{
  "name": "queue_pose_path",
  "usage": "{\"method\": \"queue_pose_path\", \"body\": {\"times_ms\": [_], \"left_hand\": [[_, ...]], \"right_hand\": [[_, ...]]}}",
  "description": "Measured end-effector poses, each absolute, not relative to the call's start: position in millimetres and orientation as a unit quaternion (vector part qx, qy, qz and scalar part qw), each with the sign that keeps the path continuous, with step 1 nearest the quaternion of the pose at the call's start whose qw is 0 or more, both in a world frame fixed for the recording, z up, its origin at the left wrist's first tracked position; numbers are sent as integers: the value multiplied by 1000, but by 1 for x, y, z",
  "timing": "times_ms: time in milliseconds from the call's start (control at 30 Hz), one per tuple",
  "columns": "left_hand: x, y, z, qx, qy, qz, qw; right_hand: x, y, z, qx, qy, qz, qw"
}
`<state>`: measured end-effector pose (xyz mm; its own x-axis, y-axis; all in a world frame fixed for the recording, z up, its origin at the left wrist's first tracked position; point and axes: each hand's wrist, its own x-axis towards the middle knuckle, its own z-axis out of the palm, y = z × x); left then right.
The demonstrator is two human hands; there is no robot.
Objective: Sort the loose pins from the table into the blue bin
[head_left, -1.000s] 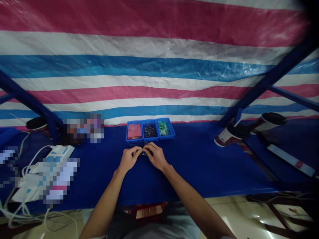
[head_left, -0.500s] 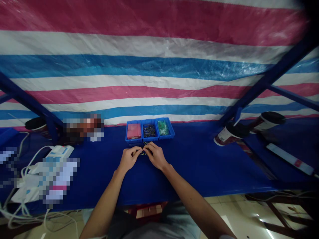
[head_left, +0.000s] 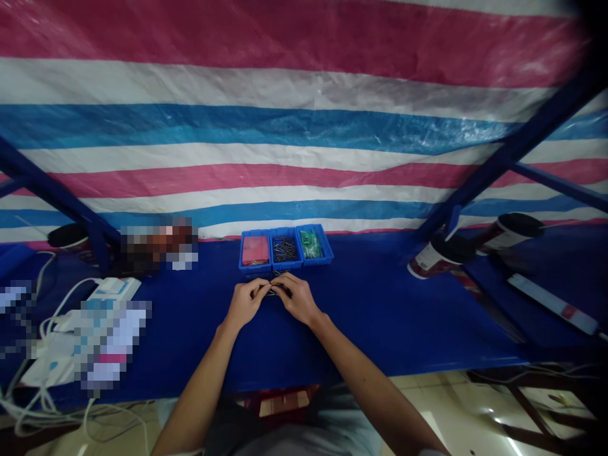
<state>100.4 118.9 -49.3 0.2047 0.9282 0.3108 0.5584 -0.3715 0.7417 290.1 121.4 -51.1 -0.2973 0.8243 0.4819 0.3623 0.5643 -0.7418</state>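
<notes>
My left hand [head_left: 247, 300] and my right hand [head_left: 297, 296] meet fingertip to fingertip above the blue tabletop, both closed in a pinch. What they hold between them is too small to make out. Thin dark and yellowish pieces, like screws [head_left: 282, 273], lie just beyond my right fingers, partly covered by them. Behind the hands stand three joined blue bins. The left bin [head_left: 254, 268] holds flat pink pieces [head_left: 255, 249], the middle one dark screw-like pieces [head_left: 284, 249], and the right one small green pieces [head_left: 311, 244].
White power strips [head_left: 61, 354] with tangled cables lie on the left. At the right stand dark-lidded cups [head_left: 437, 256] near a long pale bar-shaped object [head_left: 551, 303]. Blue frame posts [head_left: 494, 161] rise on both sides before a striped tarp [head_left: 304, 126].
My right fingers have shifted very slightly, curling a little lower near my left fingertips. My left hand and the bins look unchanged.
</notes>
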Motion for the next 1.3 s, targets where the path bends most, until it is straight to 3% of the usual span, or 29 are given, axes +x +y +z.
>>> {"method": "queue_pose_path", "body": {"times_ms": [733,1300], "left_hand": [[100,120,-52,736,506,383,236],[101,119,-50,733,509,386,233]], "right_hand": [[293,122,-51,-417,-775,238,410],[291,122,-51,-402,-758,251,449]]}}
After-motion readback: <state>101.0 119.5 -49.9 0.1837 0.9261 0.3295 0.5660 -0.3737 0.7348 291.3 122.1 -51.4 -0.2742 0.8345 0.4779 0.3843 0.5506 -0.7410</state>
